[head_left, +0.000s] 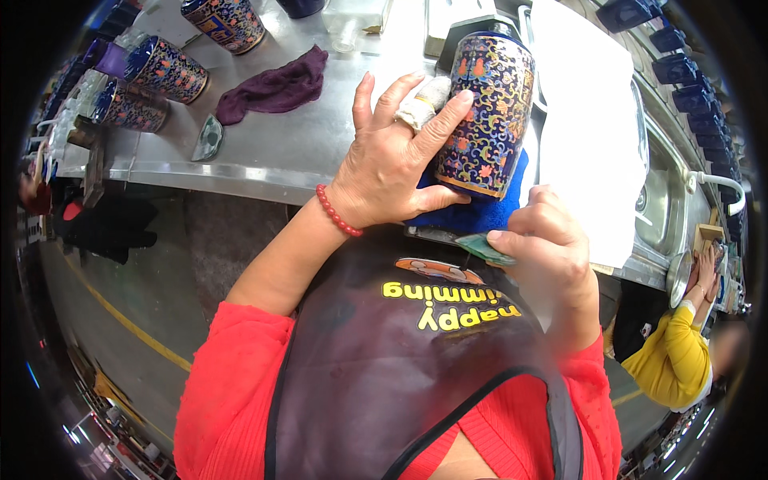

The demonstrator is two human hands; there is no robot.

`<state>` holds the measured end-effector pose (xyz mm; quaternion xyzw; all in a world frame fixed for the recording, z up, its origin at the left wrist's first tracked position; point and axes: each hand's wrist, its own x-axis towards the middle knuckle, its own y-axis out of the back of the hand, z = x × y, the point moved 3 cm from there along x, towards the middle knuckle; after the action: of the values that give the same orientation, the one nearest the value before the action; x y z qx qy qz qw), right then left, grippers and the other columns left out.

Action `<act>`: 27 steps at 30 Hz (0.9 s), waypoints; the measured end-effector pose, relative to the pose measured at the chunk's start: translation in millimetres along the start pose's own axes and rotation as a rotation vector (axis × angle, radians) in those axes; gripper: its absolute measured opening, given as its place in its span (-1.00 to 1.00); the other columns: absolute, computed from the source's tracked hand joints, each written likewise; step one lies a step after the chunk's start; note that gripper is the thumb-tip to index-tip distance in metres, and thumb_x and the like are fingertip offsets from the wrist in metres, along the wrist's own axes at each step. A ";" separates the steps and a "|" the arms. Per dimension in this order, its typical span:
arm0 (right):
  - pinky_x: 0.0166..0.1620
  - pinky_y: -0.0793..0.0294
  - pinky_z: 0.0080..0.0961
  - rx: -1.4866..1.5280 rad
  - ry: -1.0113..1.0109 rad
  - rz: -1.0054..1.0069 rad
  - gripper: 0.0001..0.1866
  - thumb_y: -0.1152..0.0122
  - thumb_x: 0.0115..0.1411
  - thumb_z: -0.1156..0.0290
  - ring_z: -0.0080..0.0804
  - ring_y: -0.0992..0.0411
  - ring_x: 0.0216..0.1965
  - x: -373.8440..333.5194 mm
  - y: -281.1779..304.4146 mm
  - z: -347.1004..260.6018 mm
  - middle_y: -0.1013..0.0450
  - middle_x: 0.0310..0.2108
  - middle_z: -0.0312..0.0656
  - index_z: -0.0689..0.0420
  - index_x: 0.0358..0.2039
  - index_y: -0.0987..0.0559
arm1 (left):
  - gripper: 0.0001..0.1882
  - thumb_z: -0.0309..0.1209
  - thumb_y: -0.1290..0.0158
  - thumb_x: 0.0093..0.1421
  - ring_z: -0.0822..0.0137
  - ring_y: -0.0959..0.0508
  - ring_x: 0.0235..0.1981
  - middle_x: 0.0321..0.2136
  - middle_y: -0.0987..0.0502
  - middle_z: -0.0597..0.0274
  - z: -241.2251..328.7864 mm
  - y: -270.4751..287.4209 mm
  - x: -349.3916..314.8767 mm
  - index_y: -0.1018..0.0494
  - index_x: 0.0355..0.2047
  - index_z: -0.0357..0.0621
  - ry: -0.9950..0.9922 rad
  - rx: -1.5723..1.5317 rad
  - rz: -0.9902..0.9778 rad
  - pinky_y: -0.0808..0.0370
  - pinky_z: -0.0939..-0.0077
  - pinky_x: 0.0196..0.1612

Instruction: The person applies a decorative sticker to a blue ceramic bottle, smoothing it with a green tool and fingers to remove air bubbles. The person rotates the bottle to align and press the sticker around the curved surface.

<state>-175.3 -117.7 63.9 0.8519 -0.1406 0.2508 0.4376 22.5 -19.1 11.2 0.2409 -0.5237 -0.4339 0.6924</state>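
Note:
A dark blue vase (pixel 490 116) with a dense floral pattern lies on a blue cloth (pixel 518 172) at the table's near edge. My left hand (pixel 392 152) steadies it, with the index finger along its side and the thumb at its lower end. The other left fingers are spread, and one wears a whitish wrap (pixel 424 102). Below the vase, my right hand (pixel 552 236) pinches a flat, translucent green scraper (pixel 486 248), held apart from the vase.
On the metal table (pixel 264 164) lie a purple cloth (pixel 276 86) and another greenish flat piece (pixel 208 138). Similar patterned vases (pixel 168 70) stand at the far left. White sheeting (pixel 592 136) and a sink (pixel 656 192) are at right. A person in yellow (pixel 672 356) works beyond.

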 end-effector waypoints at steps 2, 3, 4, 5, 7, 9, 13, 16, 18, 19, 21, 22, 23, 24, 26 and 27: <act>-0.35 -0.30 -0.34 -0.154 -0.060 0.147 -0.56 -0.42 -0.32 0.59 -0.28 -0.35 -0.42 -0.5 3.5 2.7 -0.42 -0.39 -0.24 0.18 -0.28 -0.69 | 0.15 0.27 -0.31 -0.08 -0.13 -0.20 0.34 0.20 -0.46 0.00 -3.3 -5.0 -1.4 -0.18 0.45 0.06 0.011 -0.095 -0.003 0.23 -0.30 0.41; -0.34 -0.31 -0.33 -0.235 -0.051 0.176 -0.56 -0.42 -0.34 0.58 -0.28 -0.35 -0.41 -0.9 4.4 2.9 -0.42 -0.39 -0.24 0.19 -0.29 -0.69 | 0.16 0.27 -0.30 -0.05 -0.14 -0.18 0.35 0.20 -0.46 0.02 -5.2 -6.7 -1.6 -0.12 0.48 0.10 0.007 -0.151 0.017 0.23 -0.27 0.42; -0.34 -0.31 -0.34 -0.318 -0.082 0.134 -0.56 -0.42 -0.33 0.58 -0.28 -0.36 -0.41 -1.4 3.0 4.3 -0.42 -0.38 -0.24 0.18 -0.28 -0.69 | 0.16 0.21 -0.33 -0.05 -0.17 -0.18 0.36 0.21 -0.45 0.03 -6.7 -8.5 -2.9 -0.11 0.48 0.08 0.012 -0.161 0.000 0.21 -0.28 0.42; -0.34 -0.31 -0.34 -0.252 -0.035 0.082 -0.55 -0.42 -0.33 0.57 -0.28 -0.36 -0.41 -1.9 3.3 3.3 -0.43 -0.38 -0.24 0.18 -0.28 -0.69 | 0.16 0.16 -0.36 -0.05 -0.20 -0.18 0.37 0.22 -0.45 0.04 -8.7 -9.5 -3.8 -0.11 0.48 0.06 0.015 -0.171 -0.017 0.19 -0.28 0.42; -0.34 -0.32 -0.36 -0.046 0.010 -0.008 -0.55 -0.43 -0.32 0.55 -0.28 -0.37 -0.40 -3.1 2.1 4.6 -0.44 -0.36 -0.23 0.18 -0.27 -0.69 | 0.16 0.11 -0.38 -0.05 -0.23 -0.17 0.39 0.25 -0.43 0.04 -11.0 -11.7 -5.3 -0.09 0.49 0.04 0.013 -0.194 -0.039 0.17 -0.28 0.42; -0.33 -0.33 -0.37 -0.091 -0.027 0.093 -0.56 -0.44 -0.31 0.55 -0.28 -0.37 -0.40 -4.5 4.4 8.9 -0.45 -0.35 -0.24 0.18 -0.27 -0.70 | 0.16 0.12 -0.38 -0.04 -0.24 -0.17 0.39 0.27 -0.40 0.00 -12.8 -13.1 -6.0 -0.08 0.49 0.04 0.011 -0.214 -0.046 0.16 -0.27 0.42; -0.32 -0.34 -0.39 -0.206 -0.005 0.169 -0.57 -0.44 -0.30 0.55 -0.29 -0.37 -0.39 -8.8 3.0 14.0 -0.45 -0.35 -0.27 0.14 -0.27 -0.70 | 0.17 0.19 -0.33 -0.02 -0.23 -0.17 0.37 0.26 -0.40 -0.03 -13.7 -14.6 -5.5 -0.05 0.50 0.06 -0.008 -0.216 -0.026 0.18 -0.27 0.42; -0.32 -0.33 -0.38 -0.216 -0.022 0.117 -0.57 -0.43 -0.30 0.56 -0.31 -0.36 -0.39 -14.0 -0.7 16.3 -0.45 -0.36 -0.28 0.13 -0.27 -0.70 | 0.19 0.31 -0.26 0.00 -0.24 -0.17 0.33 0.16 -0.50 0.04 -13.8 -15.7 -4.7 -0.01 0.52 0.12 -0.020 -0.227 0.004 0.22 -0.32 0.40; -0.32 -0.33 -0.38 -0.208 -0.024 0.098 -0.56 -0.42 -0.31 0.57 -0.31 -0.35 -0.40 -17.9 -0.1 16.2 -0.45 -0.36 -0.27 0.14 -0.27 -0.69 | 0.19 0.32 -0.26 0.00 -0.26 -0.18 0.33 0.16 -0.50 0.04 -14.1 -16.4 -5.1 -0.01 0.52 0.12 -0.017 -0.239 0.006 0.22 -0.33 0.40; -0.32 -0.35 -0.37 -0.203 -0.024 0.093 -0.57 -0.44 -0.29 0.59 -0.31 -0.36 -0.40 -19.1 0.4 16.2 -0.45 -0.37 -0.26 0.16 -0.27 -0.69 | 0.18 0.29 -0.26 0.01 -0.27 -0.17 0.35 0.22 -0.42 -0.03 -14.4 -16.7 -6.1 -0.02 0.51 0.08 -0.015 -0.223 -0.020 0.20 -0.32 0.40; -0.31 -0.37 -0.35 -0.183 -0.044 0.082 -0.58 -0.46 -0.26 0.62 -0.30 -0.38 -0.40 -21.3 3.7 14.8 -0.45 -0.37 -0.23 0.19 -0.27 -0.67 | 0.16 0.24 -0.28 0.03 -0.27 -0.16 0.39 0.35 -0.27 -0.16 -15.7 -17.8 -8.4 -0.04 0.50 0.01 -0.006 -0.183 -0.078 0.17 -0.29 0.42; -0.32 -0.38 -0.36 -0.151 -0.062 0.126 -0.60 -0.47 -0.21 0.63 -0.29 -0.40 -0.40 -22.1 6.7 14.4 -0.46 -0.38 -0.21 0.20 -0.26 -0.66 | 0.17 0.29 -0.25 0.03 -0.29 -0.16 0.37 0.31 -0.33 -0.14 -16.5 -17.4 -9.5 -0.02 0.51 0.04 -0.010 -0.223 -0.058 0.18 -0.32 0.40; -0.32 -0.39 -0.36 -0.122 -0.094 0.145 -0.62 -0.49 -0.17 0.64 -0.28 -0.41 -0.40 -23.1 9.9 12.9 -0.46 -0.38 -0.19 0.22 -0.25 -0.65 | 0.18 0.33 -0.22 0.04 -0.32 -0.17 0.35 0.26 -0.38 -0.12 -17.3 -18.3 -10.1 -0.01 0.52 0.07 -0.011 -0.262 -0.035 0.19 -0.35 0.39; -0.33 -0.41 -0.36 -0.090 -0.125 0.162 -0.63 -0.50 -0.13 0.65 -0.27 -0.42 -0.40 -23.5 11.8 13.1 -0.47 -0.38 -0.17 0.24 -0.24 -0.64 | 0.19 0.38 -0.19 0.04 -0.34 -0.18 0.32 0.22 -0.43 -0.10 -18.2 -19.7 -10.8 0.01 0.52 0.09 -0.006 -0.292 -0.020 0.19 -0.39 0.38; -0.36 -0.43 -0.41 -0.076 -0.253 0.236 -0.70 -0.47 0.02 0.65 -0.29 -0.45 -0.42 -26.0 17.0 12.6 -0.49 -0.40 -0.11 0.27 -0.21 -0.61 | 0.09 0.38 -0.06 0.18 -0.29 -0.19 0.33 0.28 -0.37 -0.13 -20.3 -22.6 -13.2 0.02 0.52 0.05 0.008 -0.426 0.001 0.17 -0.36 0.38; -0.35 -0.43 -0.43 -0.095 -0.339 0.227 -0.74 -0.45 0.07 0.62 -0.31 -0.45 -0.42 -27.3 17.3 13.5 -0.49 -0.40 -0.11 0.28 -0.21 -0.60 | 0.07 0.37 -0.02 0.21 -0.27 -0.19 0.34 0.29 -0.35 -0.12 -21.0 -25.2 -13.6 0.03 0.52 0.03 0.021 -0.495 0.017 0.16 -0.35 0.38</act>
<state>-201.9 -138.2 53.8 0.8390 -0.3188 0.1446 0.4165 32.3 -22.9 -22.8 0.0641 -0.3960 -0.5407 0.7394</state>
